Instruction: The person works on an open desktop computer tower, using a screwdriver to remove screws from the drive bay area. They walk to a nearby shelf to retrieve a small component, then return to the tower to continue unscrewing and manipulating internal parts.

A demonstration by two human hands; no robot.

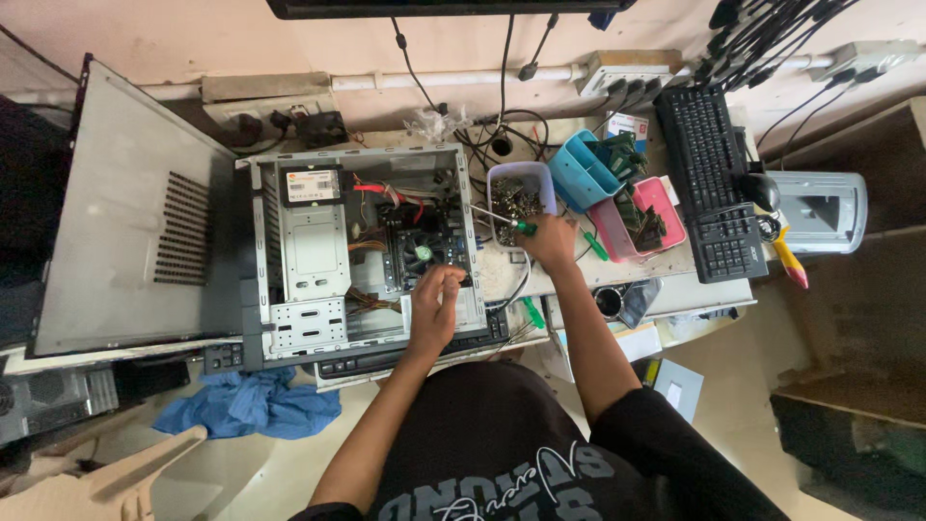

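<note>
An open grey computer case lies on its side on the desk, its motherboard and fan showing. My left hand rests on the case's lower right edge, fingers bent and touching the metal, holding nothing that I can see. My right hand grips a green-handled screwdriver, its shaft pointing left over a small pale tub of screws beside the case.
The case's side panel leans at left. A blue tub and a pink tub of parts sit right of the screws, then a black keyboard and mouse. A blue cloth lies below the desk edge.
</note>
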